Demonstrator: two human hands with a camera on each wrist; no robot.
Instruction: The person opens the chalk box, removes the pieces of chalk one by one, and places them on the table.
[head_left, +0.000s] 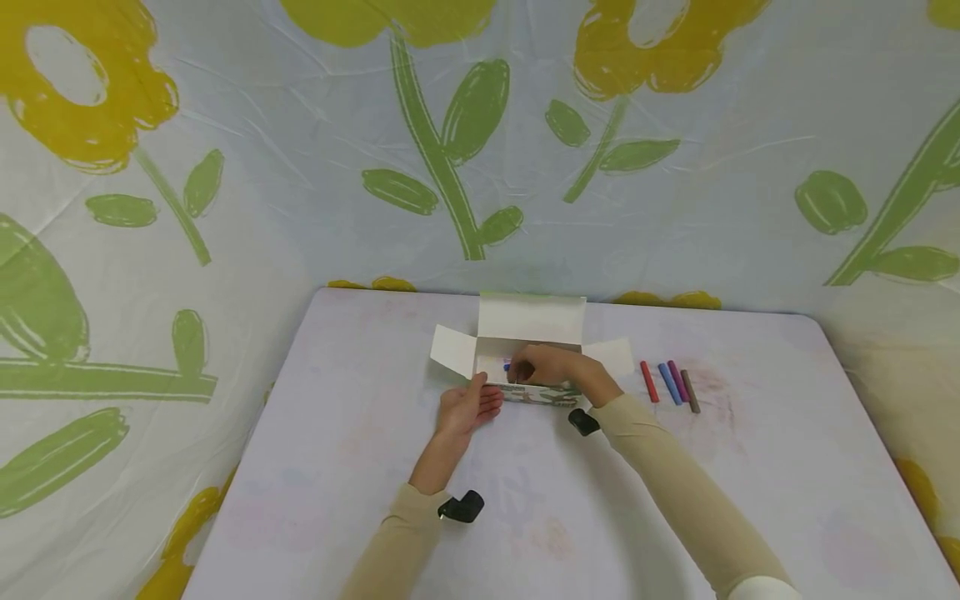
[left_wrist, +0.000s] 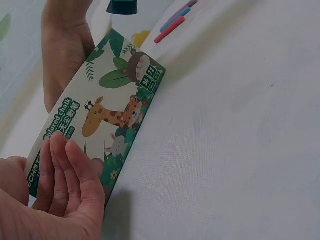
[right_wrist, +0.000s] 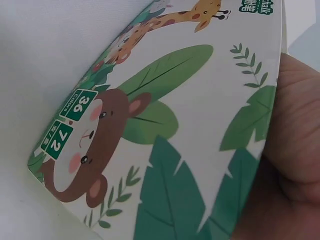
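Observation:
A colored chalk box (head_left: 540, 395) with animal drawings stands on the table, its white lid and side flaps spread open. My left hand (head_left: 461, 408) grips the box's near left corner, thumb at the top edge and fingers along the printed front (left_wrist: 117, 117). My right hand (head_left: 546, 365) reaches down inside the box with bent fingers. Just left of those fingers shows a small blue chalk piece (head_left: 507, 367). In the right wrist view the box's front panel (right_wrist: 200, 115) hides the right fingertips, so what they hold cannot be made out.
Right of the box lie several chalk sticks: a red one (head_left: 649, 382), a blue one (head_left: 670, 384), a purple one (head_left: 678, 381) and a brown one (head_left: 691, 392). A flower-printed cloth (head_left: 300, 167) rises behind the pale table (head_left: 337, 467).

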